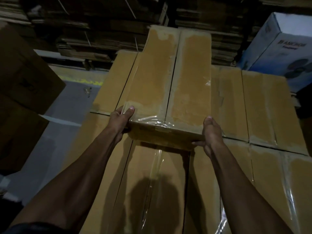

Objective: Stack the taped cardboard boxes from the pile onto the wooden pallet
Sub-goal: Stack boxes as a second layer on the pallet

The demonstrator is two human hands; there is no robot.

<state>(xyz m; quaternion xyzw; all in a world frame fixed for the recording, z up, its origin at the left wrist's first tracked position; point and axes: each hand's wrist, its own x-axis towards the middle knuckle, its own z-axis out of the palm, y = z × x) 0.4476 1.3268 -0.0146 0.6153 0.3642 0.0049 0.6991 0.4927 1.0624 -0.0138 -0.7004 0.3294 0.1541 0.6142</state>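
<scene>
You are looking down along both bare forearms at a long, narrow taped box (168, 78) that you hold by its near end. Your left hand (121, 121) clasps the near left corner: the thumb lies flat on the top face and the fingers wrap down the side, out of sight. Your right hand (211, 134) cups the near right corner, thumb up along the edge, fingers curled under the bottom edge. Holding opposite corners like this seems meant to keep the long box from twisting as you steer it.

The box runs straight away from your hands, its far end reaching past the layer below. A seam runs down the middle of its top, under clear glossy tape that wrinkles just in front of your left thumb. Its near end sits higher than the surface under your wrists, so it appears lifted or tilted; whether the far end rests on anything cannot be told.

Beneath and to both sides of your hands lies a flat layer of stacked boxes (263, 112), taped the same way and packed edge to edge. The pallet itself is hidden.

Beyond your left hand, a larger brown carton (25, 70) stands on grey floor (72, 105). Past your right hand stands a white printed carton (278, 48). Far ahead, bundles of flattened cardboard (101, 31) are piled in dim light.
</scene>
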